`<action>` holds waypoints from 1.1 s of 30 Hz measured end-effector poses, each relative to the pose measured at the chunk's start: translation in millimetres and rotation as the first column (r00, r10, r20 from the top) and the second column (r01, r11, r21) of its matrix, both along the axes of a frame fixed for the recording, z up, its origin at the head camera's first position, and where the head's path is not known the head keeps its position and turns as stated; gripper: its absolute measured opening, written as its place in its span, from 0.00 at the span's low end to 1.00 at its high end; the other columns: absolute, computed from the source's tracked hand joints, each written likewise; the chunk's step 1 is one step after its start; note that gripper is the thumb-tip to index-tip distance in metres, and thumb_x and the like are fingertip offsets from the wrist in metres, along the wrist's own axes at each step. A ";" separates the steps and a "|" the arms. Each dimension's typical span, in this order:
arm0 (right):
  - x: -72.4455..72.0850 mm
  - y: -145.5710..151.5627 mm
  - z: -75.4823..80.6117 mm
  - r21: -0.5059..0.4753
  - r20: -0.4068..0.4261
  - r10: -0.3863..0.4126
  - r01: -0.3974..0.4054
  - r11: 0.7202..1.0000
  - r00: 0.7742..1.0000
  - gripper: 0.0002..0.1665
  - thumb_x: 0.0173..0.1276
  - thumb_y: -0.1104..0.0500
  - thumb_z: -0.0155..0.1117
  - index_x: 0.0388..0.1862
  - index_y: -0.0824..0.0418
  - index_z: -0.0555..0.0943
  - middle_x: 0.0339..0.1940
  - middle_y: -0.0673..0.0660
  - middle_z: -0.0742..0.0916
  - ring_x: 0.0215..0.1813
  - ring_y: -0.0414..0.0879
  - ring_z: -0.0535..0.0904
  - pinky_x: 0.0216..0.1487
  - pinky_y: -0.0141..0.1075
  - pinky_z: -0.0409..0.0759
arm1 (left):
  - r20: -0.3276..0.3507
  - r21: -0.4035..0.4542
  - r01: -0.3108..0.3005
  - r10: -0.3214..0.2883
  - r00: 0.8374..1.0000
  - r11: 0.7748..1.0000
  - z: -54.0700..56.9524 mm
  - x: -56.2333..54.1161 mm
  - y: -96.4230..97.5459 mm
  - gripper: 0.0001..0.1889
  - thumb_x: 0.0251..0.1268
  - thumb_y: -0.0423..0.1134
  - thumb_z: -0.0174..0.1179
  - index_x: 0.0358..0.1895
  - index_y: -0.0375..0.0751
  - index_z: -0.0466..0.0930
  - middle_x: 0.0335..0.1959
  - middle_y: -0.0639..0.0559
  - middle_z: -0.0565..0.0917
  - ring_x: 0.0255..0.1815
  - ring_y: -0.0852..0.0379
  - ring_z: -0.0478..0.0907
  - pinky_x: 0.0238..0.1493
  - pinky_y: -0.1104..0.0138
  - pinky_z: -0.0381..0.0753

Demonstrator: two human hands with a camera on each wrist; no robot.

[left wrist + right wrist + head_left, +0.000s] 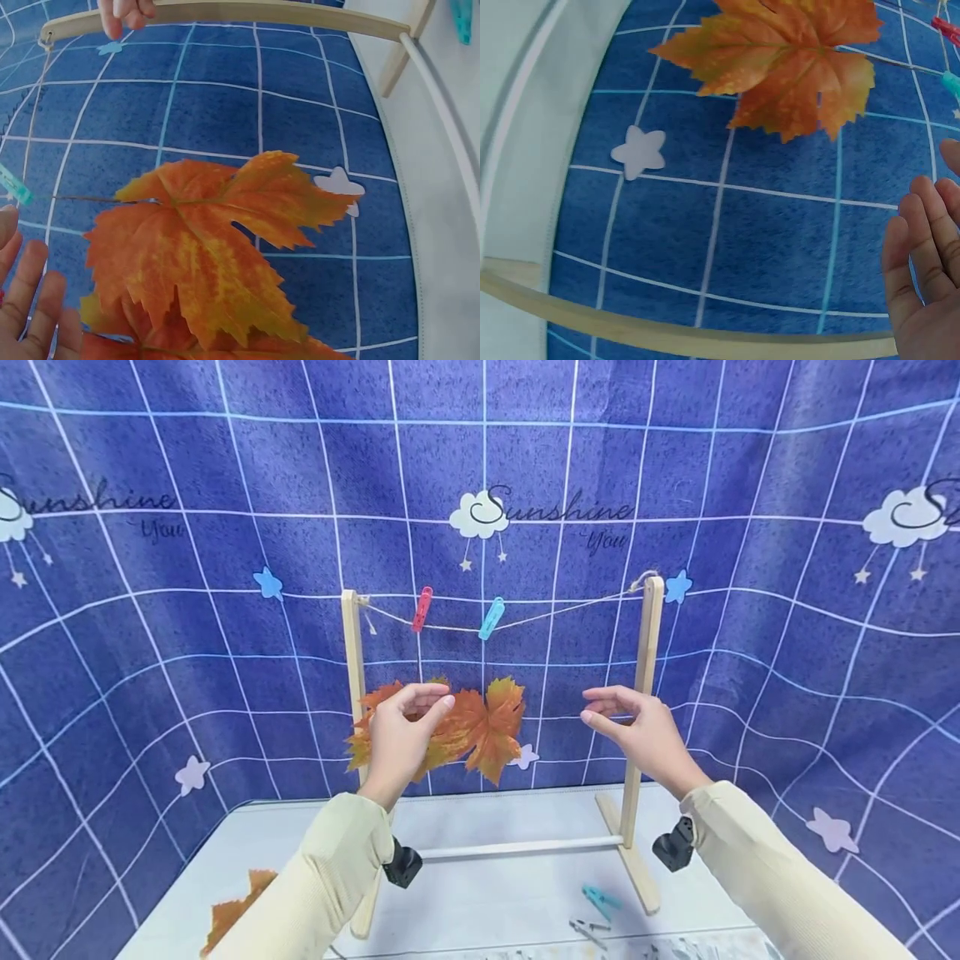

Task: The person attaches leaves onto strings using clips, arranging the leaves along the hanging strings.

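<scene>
Two clothespins, one red (422, 609) and one light blue (491, 618), are clipped on a string (562, 612) tied between two wooden posts. Orange maple leaves hang below them; the right leaf (495, 727) has its stem (97, 199) reaching up to the blue clothespin in the left wrist view. My left hand (401, 731) is in front of the left leaf (358, 752) and partly covers it in the head view, its fingers loosely bent and holding nothing. To the right of the leaves, near the right post (649, 635), my right hand (641, 727) hovers with relaxed, empty fingers.
A white crossbar (525, 847) joins the stand's feet on the white table (487, 893). Another leaf (238, 906) lies at front left, partly behind my left sleeve. Teal clothespins (600, 900) and grey ones (588, 933) lie at front right. A blue gridded curtain (480, 468) hangs behind.
</scene>
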State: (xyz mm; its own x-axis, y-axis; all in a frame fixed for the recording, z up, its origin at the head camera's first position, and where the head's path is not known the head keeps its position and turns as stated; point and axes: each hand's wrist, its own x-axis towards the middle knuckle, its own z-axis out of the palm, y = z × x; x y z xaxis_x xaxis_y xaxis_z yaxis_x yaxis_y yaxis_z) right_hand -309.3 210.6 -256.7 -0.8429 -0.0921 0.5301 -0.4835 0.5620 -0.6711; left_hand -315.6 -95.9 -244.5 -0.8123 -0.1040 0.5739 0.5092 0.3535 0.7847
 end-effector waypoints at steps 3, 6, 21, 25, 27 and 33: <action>1.4 4.9 -9.8 -0.012 0.019 -0.009 0.009 1.000 1.000 0.21 0.72 0.50 0.68 0.60 0.57 0.83 0.45 0.55 0.89 0.51 0.51 0.82 0.48 0.44 0.77 | 0.027 -0.009 0.001 -0.001 1.000 1.000 -5.8 2.1 -5.9 0.11 0.69 0.40 0.68 0.50 0.40 0.87 0.41 0.46 0.88 0.44 0.52 0.83 0.42 0.65 0.78; 1.8 8.2 -19.0 -0.019 0.025 -0.018 0.018 1.000 1.000 0.20 0.72 0.50 0.69 0.58 0.58 0.84 0.45 0.55 0.89 0.49 0.50 0.82 0.48 0.42 0.77 | 0.051 -0.011 0.006 -0.006 0.999 1.000 -11.8 2.4 -12.2 0.12 0.69 0.41 0.67 0.51 0.40 0.87 0.42 0.47 0.88 0.44 0.53 0.83 0.41 0.67 0.77; 10.4 19.0 -58.7 -0.070 0.078 -0.004 0.010 0.997 0.997 0.20 0.70 0.54 0.71 0.57 0.61 0.84 0.43 0.56 0.90 0.43 0.48 0.85 0.47 0.37 0.78 | 0.104 -0.101 -0.091 0.102 0.989 0.991 -47.2 14.5 -48.0 0.12 0.67 0.41 0.69 0.49 0.41 0.88 0.39 0.49 0.89 0.41 0.59 0.83 0.45 0.65 0.75; 15.4 20.7 -67.7 -0.069 0.091 -0.008 0.014 0.998 0.996 0.21 0.70 0.54 0.70 0.58 0.61 0.84 0.43 0.54 0.90 0.45 0.45 0.84 0.51 0.41 0.77 | 0.131 -0.128 -0.113 0.130 0.983 0.985 -55.0 21.1 -60.3 0.13 0.68 0.44 0.68 0.50 0.42 0.88 0.41 0.50 0.90 0.40 0.62 0.82 0.42 0.67 0.75; 16.9 21.6 -73.5 -0.076 0.096 -0.004 0.012 0.997 0.995 0.21 0.71 0.54 0.70 0.58 0.62 0.84 0.43 0.54 0.90 0.45 0.43 0.84 0.50 0.39 0.78 | 0.143 -0.141 -0.127 0.147 0.979 0.982 -58.4 24.8 -65.2 0.13 0.69 0.45 0.68 0.50 0.42 0.88 0.42 0.49 0.90 0.40 0.62 0.82 0.41 0.68 0.75; 21.2 22.8 -93.4 -0.098 0.112 -0.014 0.025 0.995 0.994 0.20 0.70 0.56 0.70 0.57 0.63 0.84 0.43 0.55 0.90 0.44 0.37 0.83 0.46 0.32 0.78 | 0.173 -0.152 -0.152 0.177 0.969 0.977 -74.0 32.2 -79.6 0.13 0.70 0.46 0.67 0.50 0.43 0.88 0.42 0.49 0.90 0.41 0.63 0.81 0.39 0.69 0.74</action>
